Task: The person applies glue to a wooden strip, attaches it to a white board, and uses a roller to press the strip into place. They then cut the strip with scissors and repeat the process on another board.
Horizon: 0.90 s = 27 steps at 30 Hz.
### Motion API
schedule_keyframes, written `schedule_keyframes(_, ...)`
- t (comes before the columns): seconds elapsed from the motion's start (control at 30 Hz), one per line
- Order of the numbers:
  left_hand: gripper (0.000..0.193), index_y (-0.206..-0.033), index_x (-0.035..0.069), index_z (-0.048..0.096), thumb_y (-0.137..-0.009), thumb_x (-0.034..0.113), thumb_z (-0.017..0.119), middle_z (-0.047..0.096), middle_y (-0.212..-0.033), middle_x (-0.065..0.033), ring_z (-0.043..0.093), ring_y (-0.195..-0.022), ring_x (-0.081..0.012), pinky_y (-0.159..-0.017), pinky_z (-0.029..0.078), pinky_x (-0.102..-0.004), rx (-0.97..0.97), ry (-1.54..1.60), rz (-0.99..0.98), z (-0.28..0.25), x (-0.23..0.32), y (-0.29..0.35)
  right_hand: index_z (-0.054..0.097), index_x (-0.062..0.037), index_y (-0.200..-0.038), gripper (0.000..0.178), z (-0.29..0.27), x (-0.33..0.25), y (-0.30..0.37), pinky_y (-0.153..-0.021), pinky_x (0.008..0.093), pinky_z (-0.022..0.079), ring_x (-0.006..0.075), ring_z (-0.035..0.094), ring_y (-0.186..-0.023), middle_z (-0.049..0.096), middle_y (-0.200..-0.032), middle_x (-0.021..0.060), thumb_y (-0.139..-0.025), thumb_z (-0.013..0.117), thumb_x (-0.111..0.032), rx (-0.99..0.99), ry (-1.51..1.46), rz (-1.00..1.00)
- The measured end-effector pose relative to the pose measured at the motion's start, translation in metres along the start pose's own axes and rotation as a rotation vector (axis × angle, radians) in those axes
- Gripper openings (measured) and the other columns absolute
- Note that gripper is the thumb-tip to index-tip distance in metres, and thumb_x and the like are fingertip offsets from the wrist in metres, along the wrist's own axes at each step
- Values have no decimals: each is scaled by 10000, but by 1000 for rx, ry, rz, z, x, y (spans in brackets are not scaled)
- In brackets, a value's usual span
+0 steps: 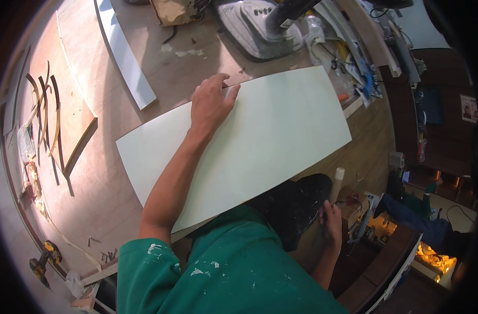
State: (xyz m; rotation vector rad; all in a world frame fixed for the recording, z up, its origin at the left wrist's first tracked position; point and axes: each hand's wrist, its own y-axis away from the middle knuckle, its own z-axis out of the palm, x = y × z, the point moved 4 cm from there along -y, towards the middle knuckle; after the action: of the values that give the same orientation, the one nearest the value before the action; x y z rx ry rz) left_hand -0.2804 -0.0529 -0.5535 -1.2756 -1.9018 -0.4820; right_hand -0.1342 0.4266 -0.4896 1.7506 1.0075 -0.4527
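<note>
Fingers of the left hand (211,104) bend loosely at the panel's far edge, thumb apart from them; hand reads as open, though any hold by the fingertips beyond that edge is hidden. Right hand (331,222), lower right of frame, has its fingers curled, just below a pale cylinder (337,181); cannot tell whether they close on it.

Pale panel (273,123) lies across the centre of the frame, slanting up to the right, near edge by the wearer's body.

Status: panel is laid out broad face up, with no tool on it. Visible face looks plain; no fastener or attached piece shows on it. Underside is hidden, so the amount done or left there cannot be judged.

Pose: left forearm crosses the panel from lower left, wrist nearly in line, back of hand up. Right arm is low, beside the dark-clad leg (309,201), apart from the panel.

Outward: white strip (125,57) at upper left; thin dark strips (55,115) farther left; grey machine base (244,31) at top centre; yellow-and-black drill (51,252) and loose screws (109,256) at lower left. Co-worker's green sleeve (430,188) at right edge.
</note>
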Motion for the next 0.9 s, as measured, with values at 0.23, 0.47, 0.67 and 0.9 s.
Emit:
schedule_keyframes(0.23,342,-1163,50,692,-930,301,699,725,-1062,-138,669,-1023,-308,-927,497,-413,-26,-27,50,3,-3,-2,648,-40,-951,309,62,-56,-49,-421,231,299,43,389,-447,586,-670,-12,-1001,671,-344,-46,-210,-12)
schedule_keyframes(0.47,416,-1198,3,673,-942,330,703,745,-1037,-155,680,-1048,-288,-938,508,-393,-234,232,-101,5,-13,-14,650,-49,-970,327,83,-49,-76,-424,228,306,42,394,-448,493,-607,-64,-903,791,-336,88,-461,-48)
schedule_keyframes(0.67,502,-1254,-23,638,-952,373,698,719,-1022,-170,678,-952,-249,-860,524,-359,-344,95,-15,-4,-10,-20,619,-66,-976,364,95,-44,-80,-438,237,329,50,423,-477,555,-690,-38,-853,834,-332,82,-537,-89)
schedule_keyframes(0.9,596,-1213,-44,635,-904,458,716,646,-1113,-222,635,-1031,-340,-921,500,-413,-505,-298,21,-52,-20,-4,610,-73,-982,332,92,-37,-78,-453,246,341,59,420,-478,535,-685,-40,-878,815,-312,-20,-592,-99)
